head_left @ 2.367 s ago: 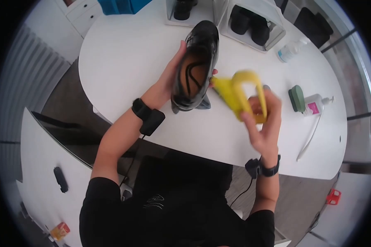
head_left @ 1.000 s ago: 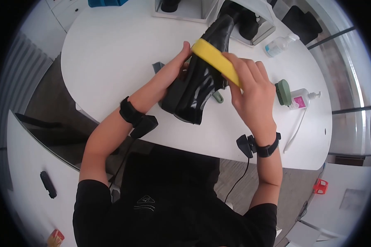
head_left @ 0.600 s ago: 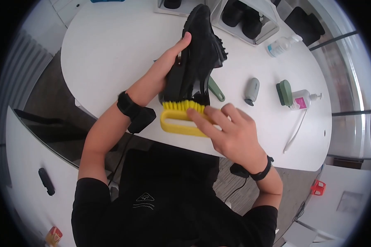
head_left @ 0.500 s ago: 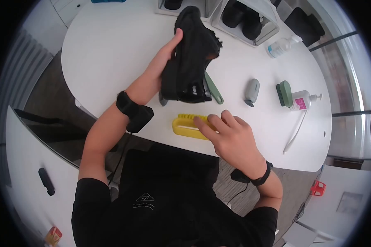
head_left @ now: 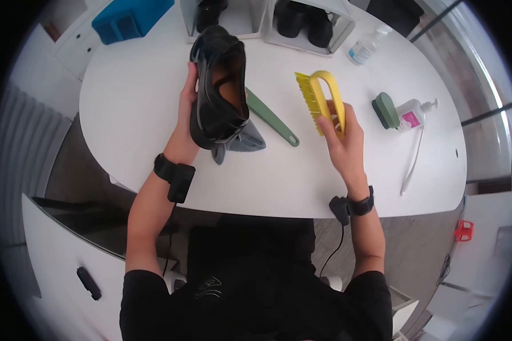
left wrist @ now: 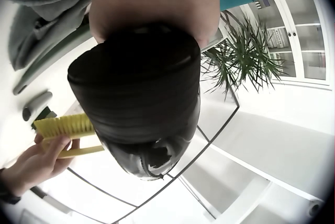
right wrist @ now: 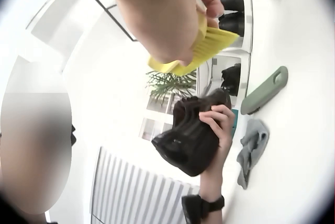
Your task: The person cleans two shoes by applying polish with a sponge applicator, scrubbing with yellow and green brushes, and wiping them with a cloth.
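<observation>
My left hand (head_left: 183, 128) grips a black shoe (head_left: 202, 113) from its left side, above the table. The shoe's opening and brown insole face up in the head view; in the left wrist view its dark heel hides most of that hand. My right hand (head_left: 347, 145) holds a yellow scrubbing brush (head_left: 327, 85) by its loop handle, bristles turned left toward the shoe, a gap between them. Below the shoe lies a crumpled grey cloth (head_left: 249, 139). A long green handle (head_left: 273, 120) rests beside it, its far end hidden by the shoe.
Boxes with black shoes stand at the back, one box (head_left: 347, 28) on the right. A teal container (head_left: 133, 21) sits back left. To the right are a clear pump bottle (head_left: 367, 48), a green brush (head_left: 385, 111), a pink-labelled bottle (head_left: 414, 115) and a thin white stick (head_left: 413, 165).
The brush went along the shoe to its heel, then came away, and has since risen to the right. The shoe has turned from its sole side to opening up.
</observation>
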The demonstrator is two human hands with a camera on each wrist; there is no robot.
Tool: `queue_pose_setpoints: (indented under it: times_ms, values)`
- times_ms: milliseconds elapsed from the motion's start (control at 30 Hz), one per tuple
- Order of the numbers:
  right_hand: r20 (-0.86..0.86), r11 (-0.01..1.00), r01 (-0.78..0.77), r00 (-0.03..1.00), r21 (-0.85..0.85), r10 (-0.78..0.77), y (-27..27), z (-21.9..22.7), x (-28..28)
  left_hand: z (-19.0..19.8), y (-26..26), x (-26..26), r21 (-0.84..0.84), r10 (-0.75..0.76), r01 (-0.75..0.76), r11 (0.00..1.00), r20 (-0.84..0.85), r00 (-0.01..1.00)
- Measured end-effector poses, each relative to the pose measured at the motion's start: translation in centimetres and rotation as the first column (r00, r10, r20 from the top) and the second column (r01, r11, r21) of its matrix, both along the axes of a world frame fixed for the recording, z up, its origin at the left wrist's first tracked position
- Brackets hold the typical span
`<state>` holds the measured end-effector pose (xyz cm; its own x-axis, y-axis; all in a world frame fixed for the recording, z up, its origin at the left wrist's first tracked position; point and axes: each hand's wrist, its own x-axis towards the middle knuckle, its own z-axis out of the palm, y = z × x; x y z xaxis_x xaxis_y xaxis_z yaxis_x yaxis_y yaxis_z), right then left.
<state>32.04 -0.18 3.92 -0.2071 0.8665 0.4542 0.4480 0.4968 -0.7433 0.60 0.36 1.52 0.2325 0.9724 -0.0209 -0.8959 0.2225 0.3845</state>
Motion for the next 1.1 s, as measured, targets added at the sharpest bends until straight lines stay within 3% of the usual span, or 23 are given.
queue_pose_setpoints:
  times_ms: [100,167,333,400,567,600,700,733,767,800,867,933,1000,1033,1100]
  values:
    - [0.144,0.951,0.038,0.990,-0.308,0.007,2.4,0.0,-0.1,0.5,-0.5,0.3,0.023,-0.022,0.023,0.999,-0.034,0.999]
    - [0.173,0.957,0.031,0.985,-0.288,0.021,3.4,-1.1,-0.8,1.5,-1.0,1.3,0.038,0.043,-0.040,0.998,-0.084,0.996]
    - [0.239,0.944,0.001,0.967,-0.330,0.083,5.0,-2.0,-2.6,1.6,-1.5,2.0,0.098,-0.004,0.021,0.995,-0.179,0.984]
    - [0.422,0.992,0.103,0.904,-0.072,-0.063,5.5,-3.0,-2.8,1.5,-1.8,2.4,0.048,-0.016,0.026,0.998,-0.192,0.981]
    - [0.417,0.984,0.166,0.892,0.061,-0.177,5.7,-2.4,0.8,0.9,-2.2,3.1,-0.019,-0.069,0.067,0.998,-0.282,0.957]
    - [0.382,0.977,0.192,0.899,0.093,-0.213,6.0,-2.1,1.9,0.4,-2.1,2.9,0.014,-0.134,0.144,0.990,-0.286,0.949]
    - [0.457,0.957,0.289,0.848,0.025,-0.268,6.4,-0.6,5.0,0.1,-2.2,2.4,0.020,-0.238,0.267,0.964,-0.389,0.890]
    - [0.513,0.943,0.319,0.827,-0.091,-0.230,6.3,-0.4,5.8,-1.1,-1.9,2.0,0.012,-0.272,0.312,0.950,-0.460,0.845]
    - [0.564,0.913,0.355,0.804,-0.201,-0.188,6.3,-0.4,6.2,-2.8,-1.8,1.6,-0.065,-0.217,0.215,0.974,-0.518,0.827]
    - [0.557,0.915,0.354,0.807,-0.195,-0.194,6.6,-0.5,6.3,-2.5,-2.0,1.7,-0.058,-0.213,0.215,0.975,-0.525,0.824]
    - [0.456,0.889,0.262,0.887,-0.376,-0.068,6.9,-1.4,6.4,-1.2,-3.0,2.5,-0.109,-0.221,0.196,0.975,-0.610,0.761]
    - [0.410,0.883,0.243,0.910,-0.402,-0.064,6.8,-0.6,5.9,0.2,-3.6,3.8,-0.110,-0.229,0.206,0.972,-0.633,0.740]
    - [0.375,0.881,0.225,0.925,-0.416,-0.059,6.7,1.2,5.3,0.6,-3.7,4.7,-0.061,-0.169,0.190,0.980,-0.762,0.625]
    - [0.132,0.903,0.120,0.989,-0.414,-0.070,6.0,2.3,4.9,1.2,-3.9,5.0,-0.062,-0.169,0.189,0.980,-0.757,0.631]
    - [-0.272,0.934,-0.069,0.962,-0.351,-0.031,4.8,4.5,3.9,2.9,-4.1,5.9,-0.109,-0.215,0.218,0.970,-0.804,0.554]
